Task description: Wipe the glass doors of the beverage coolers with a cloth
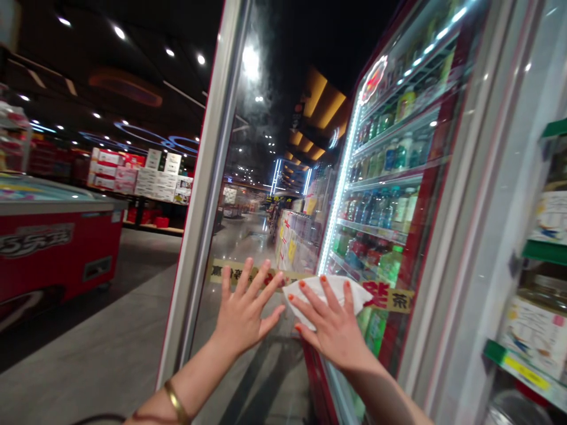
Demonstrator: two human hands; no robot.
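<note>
In front of me stands the glass door (261, 236) of an upright drinks cooler, swung out in its metal frame. My left hand (241, 316) lies flat against the glass with its fingers spread, near a yellowish printed strip (217, 272); nothing is in it. Under the spread fingers of my right hand (339, 339) is a white cloth or tissue (358, 288), held pressed to the same pane. Part of the cloth is hidden by that hand. Reddish print (380, 295) shows on the strip beside it.
Rows of bottles (398, 154) fill the lit cooler shelves to the right. Jars (538, 324) stand on green-edged shelves at far right. A red chest freezer (57, 248) stands on the left, with stacked boxes (163, 180) behind it. Grey floor (110, 330) runs between.
</note>
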